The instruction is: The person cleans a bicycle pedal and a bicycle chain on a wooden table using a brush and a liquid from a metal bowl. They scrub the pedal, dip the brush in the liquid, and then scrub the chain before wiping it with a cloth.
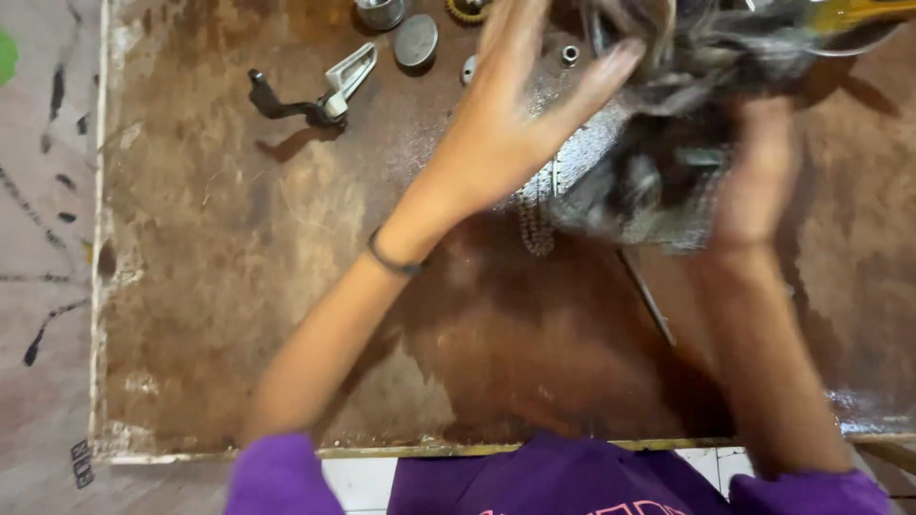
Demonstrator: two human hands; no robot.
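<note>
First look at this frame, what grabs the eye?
A blurred grey metal engine part at upper right of the rusty brown tabletop, with the right hand against it and the left hand spread open beside it. At upper left lies a bent metal lever.

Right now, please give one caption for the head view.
Both hands, left hand and right hand, grip a blurred metal engine part above a rusty worktable.

Single head view, steeply downward, close over rusty workbench (239, 315)
</note>
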